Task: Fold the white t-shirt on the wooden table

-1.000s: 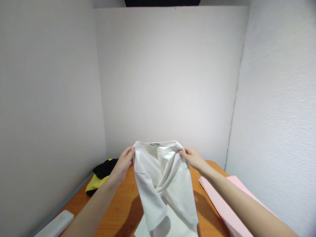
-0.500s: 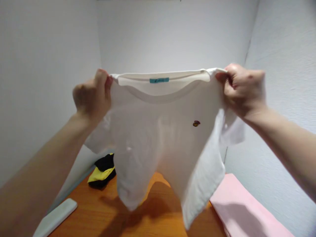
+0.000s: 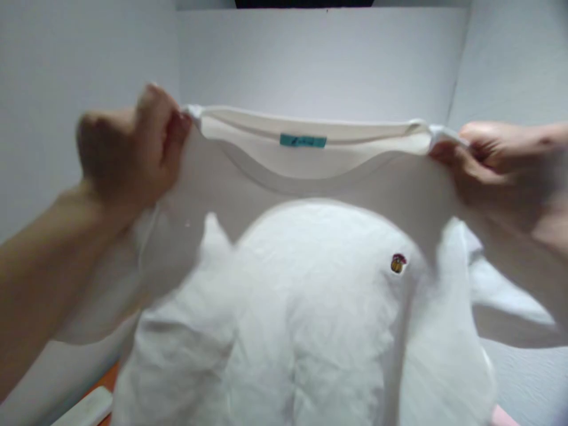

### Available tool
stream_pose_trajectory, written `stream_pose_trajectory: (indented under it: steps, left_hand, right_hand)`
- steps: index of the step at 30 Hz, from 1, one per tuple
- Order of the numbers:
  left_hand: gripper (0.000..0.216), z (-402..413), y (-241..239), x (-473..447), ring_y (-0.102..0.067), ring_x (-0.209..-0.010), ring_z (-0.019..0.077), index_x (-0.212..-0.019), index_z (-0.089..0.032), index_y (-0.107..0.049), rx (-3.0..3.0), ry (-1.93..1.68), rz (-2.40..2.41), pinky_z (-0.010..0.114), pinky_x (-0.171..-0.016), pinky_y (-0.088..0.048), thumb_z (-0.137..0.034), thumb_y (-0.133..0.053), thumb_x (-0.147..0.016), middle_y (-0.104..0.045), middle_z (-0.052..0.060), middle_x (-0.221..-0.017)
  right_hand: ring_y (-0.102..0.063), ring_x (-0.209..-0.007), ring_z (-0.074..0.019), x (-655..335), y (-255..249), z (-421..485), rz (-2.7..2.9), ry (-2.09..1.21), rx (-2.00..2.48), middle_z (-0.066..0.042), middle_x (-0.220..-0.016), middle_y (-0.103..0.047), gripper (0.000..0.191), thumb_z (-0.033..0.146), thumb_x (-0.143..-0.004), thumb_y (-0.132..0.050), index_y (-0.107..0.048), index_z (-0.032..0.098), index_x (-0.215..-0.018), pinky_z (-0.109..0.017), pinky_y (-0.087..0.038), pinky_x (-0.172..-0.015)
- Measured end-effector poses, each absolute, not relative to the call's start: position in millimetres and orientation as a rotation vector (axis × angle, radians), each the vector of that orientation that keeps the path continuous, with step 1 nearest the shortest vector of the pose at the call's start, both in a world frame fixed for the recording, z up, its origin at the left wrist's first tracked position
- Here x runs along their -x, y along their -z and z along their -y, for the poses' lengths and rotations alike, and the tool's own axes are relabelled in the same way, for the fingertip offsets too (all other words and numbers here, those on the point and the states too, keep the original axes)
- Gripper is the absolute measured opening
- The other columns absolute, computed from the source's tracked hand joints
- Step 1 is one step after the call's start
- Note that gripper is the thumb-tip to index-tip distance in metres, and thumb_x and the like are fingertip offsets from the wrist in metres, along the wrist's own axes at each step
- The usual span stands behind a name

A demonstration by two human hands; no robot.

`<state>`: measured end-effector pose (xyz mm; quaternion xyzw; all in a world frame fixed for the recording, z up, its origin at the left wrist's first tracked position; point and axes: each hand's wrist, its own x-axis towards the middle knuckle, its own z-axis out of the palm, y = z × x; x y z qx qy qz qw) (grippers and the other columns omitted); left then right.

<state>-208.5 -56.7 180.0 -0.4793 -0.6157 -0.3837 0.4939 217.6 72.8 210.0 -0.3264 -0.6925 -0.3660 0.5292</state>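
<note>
A white T-shirt (image 3: 310, 296) hangs spread out in the air close in front of me, with a teal label inside the collar and a small coloured badge on the chest. My left hand (image 3: 128, 148) grips the shirt's left shoulder, fingers closed on the cloth. At the far right my right hand (image 3: 501, 163) grips the other shoulder. The neckline is stretched taut between the two hands. The shirt billows and fills most of the lower view, and both hands are blurred.
White walls close in on the left, back and right. A sliver of orange table (image 3: 109, 384) and a white flat bar (image 3: 84, 408) show at the lower left. A pink corner (image 3: 503, 416) peeks out at the lower right.
My hands lifted the shirt off the table, pulled its shoulders wide apart and brought it closer to my face. It now covers the black and yellow cloth and most of the table.
</note>
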Motion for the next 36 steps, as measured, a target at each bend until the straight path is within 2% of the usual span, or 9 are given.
stream_pose_trajectory:
  steps: [3, 6, 11, 16, 20, 26, 29, 32, 36]
  left_hand:
    - [0.053, 29.0, -198.0, 186.0, -0.063, -0.077, 0.0188, -0.111, -0.015, -0.056, 1.154, 0.580, 1.494, 0.027, -0.066, -0.039, -0.048, -0.016, -0.099, -0.064, 0.005, -0.083]
    - [0.047, -13.9, -195.2, 150.9, -0.060, -0.059, 0.0179, -0.104, -0.017, -0.058, 1.467, 0.224, 1.697, 0.026, -0.055, -0.035, -0.043, -0.019, -0.099, -0.065, 0.005, -0.071]
    - [0.036, -88.5, -135.0, 90.7, -0.066, -0.072, 0.0202, -0.105, -0.019, -0.058, 1.668, 0.015, 2.044, 0.028, -0.066, -0.045, -0.034, -0.026, -0.099, -0.069, 0.007, -0.080]
    - [0.028, -138.3, -41.4, 56.0, -0.063, -0.099, 0.0234, -0.112, -0.013, -0.057, 1.668, 0.028, 2.188, 0.032, -0.082, -0.048, -0.014, -0.040, -0.089, -0.065, 0.015, -0.109]
    - [0.036, -149.2, 23.7, 14.7, -0.056, -0.113, 0.0227, -0.118, -0.017, -0.057, 1.841, 0.243, 2.210, 0.035, -0.097, -0.044, -0.017, -0.037, -0.088, -0.059, 0.011, -0.124]
    - [0.053, -120.9, 58.7, -22.9, -0.026, -0.141, 0.0273, -0.139, -0.012, -0.044, 1.943, 0.283, 2.391, 0.046, -0.116, -0.020, -0.034, -0.028, -0.093, -0.034, 0.013, -0.151]
    - [0.063, -100.6, 64.4, 1.6, -0.016, -0.144, 0.0282, -0.144, -0.009, -0.036, 1.793, 0.169, 2.562, 0.050, -0.117, -0.013, -0.044, -0.022, -0.093, -0.024, 0.013, -0.154]
    - [0.069, -87.4, 74.4, 30.9, -0.010, -0.145, 0.0279, -0.148, -0.015, -0.027, 1.686, 0.117, 2.679, 0.056, -0.115, -0.010, -0.055, -0.016, -0.092, -0.014, 0.009, -0.156]
    - [0.071, -87.6, 80.2, 38.2, -0.007, -0.145, 0.0280, -0.149, -0.018, -0.023, 1.644, 0.072, 2.713, 0.059, -0.114, -0.007, -0.058, -0.015, -0.091, -0.011, 0.009, -0.156]
  right_hand:
    - [-0.033, -0.047, -0.0066, -222.9, -215.5, -111.7, 1.879, 0.776, 0.781, 0.003, -0.049, -0.048, 0.064, 0.069, -0.089, -0.028, -0.056, 0.018, -0.063, -0.028, -0.023, -0.050]
    - [-0.043, -0.049, -0.0107, -241.8, -201.5, -181.1, 2.162, 0.631, 0.868, 0.001, -0.053, -0.053, 0.058, 0.066, -0.093, -0.029, -0.054, 0.021, -0.067, -0.027, -0.025, -0.051]
    - [-0.063, -0.077, -0.0209, -244.2, -125.2, -286.7, 2.546, 0.476, 1.087, -0.007, -0.079, -0.068, 0.048, 0.056, -0.097, -0.030, -0.061, 0.021, -0.087, -0.028, -0.033, -0.060]
    - [-0.064, -0.090, -0.0255, -198.6, -22.2, -309.8, 2.594, 0.371, 1.224, -0.014, -0.099, -0.067, 0.027, 0.034, -0.092, -0.053, -0.059, 0.014, -0.110, -0.031, -0.042, -0.071]
    - [-0.059, -0.104, -0.0285, -169.6, 35.1, -288.8, 2.614, 0.312, 1.239, -0.013, -0.109, -0.065, 0.026, 0.030, -0.090, -0.054, -0.061, 0.016, -0.111, -0.037, -0.042, -0.087]
    - [-0.041, -0.129, -0.0337, -186.0, 80.2, -240.1, 2.633, 0.188, 1.283, -0.019, -0.136, -0.050, 0.050, 0.041, -0.094, -0.040, -0.051, 0.010, -0.132, -0.044, -0.030, -0.105]
    - [-0.023, -0.139, -0.0377, -215.5, 96.9, -225.4, 2.651, 0.044, 1.338, -0.019, -0.150, -0.032, 0.074, 0.063, -0.091, -0.030, -0.038, 0.010, -0.142, -0.050, -0.020, -0.111]
    - [-0.012, -0.142, -0.0374, -238.1, 104.1, -221.0, 2.638, -0.044, 1.384, -0.014, -0.155, -0.017, 0.085, 0.074, -0.087, -0.021, -0.029, 0.015, -0.146, -0.052, -0.012, -0.113]
    - [-0.006, -0.142, -0.0372, -234.7, 95.9, -223.3, 2.631, -0.096, 1.447, -0.016, -0.155, -0.015, 0.089, 0.077, -0.084, -0.019, -0.029, 0.013, -0.146, -0.054, -0.009, -0.113]
